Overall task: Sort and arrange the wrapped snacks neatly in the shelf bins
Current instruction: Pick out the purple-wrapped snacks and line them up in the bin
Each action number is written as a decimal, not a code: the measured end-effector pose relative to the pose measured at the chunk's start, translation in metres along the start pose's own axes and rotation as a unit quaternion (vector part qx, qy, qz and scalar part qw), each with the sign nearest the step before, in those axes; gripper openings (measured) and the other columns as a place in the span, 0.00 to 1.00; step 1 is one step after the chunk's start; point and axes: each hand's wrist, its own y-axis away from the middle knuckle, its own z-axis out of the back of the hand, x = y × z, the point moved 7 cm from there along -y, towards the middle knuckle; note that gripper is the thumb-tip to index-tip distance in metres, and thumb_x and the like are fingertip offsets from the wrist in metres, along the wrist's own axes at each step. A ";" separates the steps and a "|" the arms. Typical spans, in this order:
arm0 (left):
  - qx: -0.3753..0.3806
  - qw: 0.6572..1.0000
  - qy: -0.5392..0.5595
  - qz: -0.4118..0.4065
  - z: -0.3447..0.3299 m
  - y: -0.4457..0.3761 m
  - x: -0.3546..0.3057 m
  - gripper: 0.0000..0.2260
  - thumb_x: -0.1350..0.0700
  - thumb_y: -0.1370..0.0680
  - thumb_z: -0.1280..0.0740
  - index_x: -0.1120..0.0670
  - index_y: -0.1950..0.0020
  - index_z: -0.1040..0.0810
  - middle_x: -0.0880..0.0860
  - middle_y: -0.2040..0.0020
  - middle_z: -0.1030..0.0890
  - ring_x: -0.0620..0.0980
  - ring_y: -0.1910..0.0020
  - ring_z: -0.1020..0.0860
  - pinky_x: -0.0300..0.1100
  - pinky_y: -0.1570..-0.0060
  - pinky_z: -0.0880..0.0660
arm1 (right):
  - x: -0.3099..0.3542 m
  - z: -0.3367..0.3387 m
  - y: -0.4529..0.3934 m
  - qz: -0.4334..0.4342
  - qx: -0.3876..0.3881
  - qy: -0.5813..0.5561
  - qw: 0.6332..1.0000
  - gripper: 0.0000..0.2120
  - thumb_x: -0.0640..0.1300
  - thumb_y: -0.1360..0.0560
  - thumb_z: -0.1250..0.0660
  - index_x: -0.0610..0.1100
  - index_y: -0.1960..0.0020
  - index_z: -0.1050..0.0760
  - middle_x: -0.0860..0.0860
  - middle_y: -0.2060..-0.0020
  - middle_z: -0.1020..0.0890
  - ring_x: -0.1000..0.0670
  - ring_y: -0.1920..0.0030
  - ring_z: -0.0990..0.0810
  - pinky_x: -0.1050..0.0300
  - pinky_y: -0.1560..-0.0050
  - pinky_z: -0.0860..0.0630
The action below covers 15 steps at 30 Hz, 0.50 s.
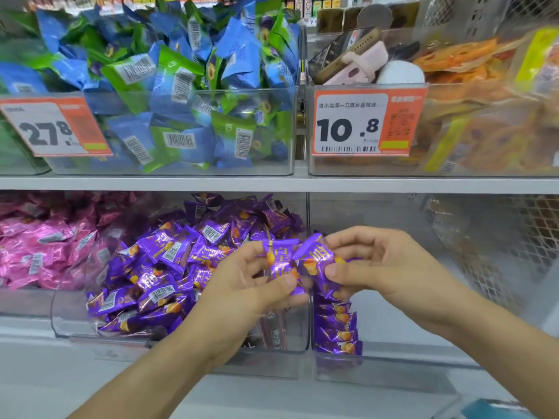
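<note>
Glossy purple snack packets (281, 261), orange print. Your left hand (242, 285) pinches one; your right hand (372, 267) pinches another (317, 264).

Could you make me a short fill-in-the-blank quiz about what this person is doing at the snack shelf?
1. Both hands hold snacks in ____ wrappers.
2. The left hand and right hand work at the ____ shelf.
3. The price tag above the right hand reads ____.
4. Left of the purple snacks lies a bin of ____ snacks.

Missing words: purple; lower; 10.8; pink
</note>
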 end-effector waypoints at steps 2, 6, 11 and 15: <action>-0.007 1.000 -0.011 0.003 0.000 -0.001 -0.002 0.14 0.66 0.26 0.31 0.62 0.41 0.24 0.61 0.47 0.17 0.61 0.49 0.17 0.55 0.52 0.19 | 0.001 -0.005 0.000 -0.004 0.020 -0.003 1.000 0.13 0.31 0.28 0.28 0.41 0.45 0.18 0.42 0.54 0.15 0.46 0.63 0.19 0.52 0.60 0.20; -0.005 0.999 -0.044 -0.001 -0.002 0.000 -0.004 0.13 0.62 0.27 0.30 0.59 0.43 0.23 0.60 0.49 0.15 0.57 0.52 0.16 0.48 0.53 0.19 | 0.000 -0.009 -0.003 -0.010 0.016 -0.015 1.000 0.08 0.32 0.27 0.30 0.41 0.49 0.17 0.43 0.58 0.17 0.49 0.64 0.22 0.55 0.63 0.22; -0.022 0.999 -0.045 0.003 0.004 -0.001 -0.002 0.11 0.64 0.25 0.30 0.60 0.43 0.23 0.61 0.50 0.15 0.59 0.51 0.16 0.49 0.51 0.19 | 0.000 -0.008 -0.004 -0.002 -0.005 -0.022 1.000 0.16 0.53 0.31 0.28 0.41 0.52 0.18 0.44 0.60 0.18 0.46 0.60 0.25 0.46 0.53 0.29; -0.019 0.998 -0.052 0.007 0.004 -0.002 0.000 0.13 0.60 0.26 0.27 0.60 0.43 0.22 0.62 0.49 0.16 0.65 0.46 0.19 0.58 0.43 0.22 | -0.005 -0.005 -0.005 -0.010 -0.021 -0.106 0.994 0.14 0.47 0.33 0.27 0.38 0.53 0.21 0.40 0.59 0.16 0.45 0.62 0.19 0.48 0.55 0.20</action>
